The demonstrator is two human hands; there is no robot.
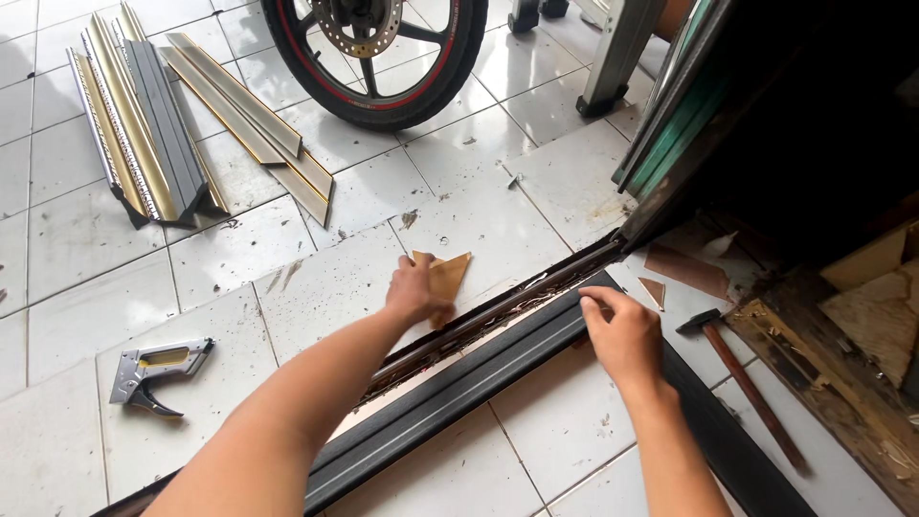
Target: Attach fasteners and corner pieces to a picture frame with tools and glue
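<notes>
Moulding (498,369), the long dark strip, lies across the tiled floor (86,306); your right hand (622,335) pinches its edge while your left hand (416,292) grips a brown card piece (448,276); a slip could scratch it or nick your fingers on that hammer (742,383).

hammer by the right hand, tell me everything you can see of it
The hammer lies flat on the white tiled floor, just right of the right hand, which does not touch it. It has a small dark metal head near the dark moulding strip and a long reddish-brown handle, wood by its look, running down and to the right. Nothing holds it; brown scraps lie beside its head.
</notes>
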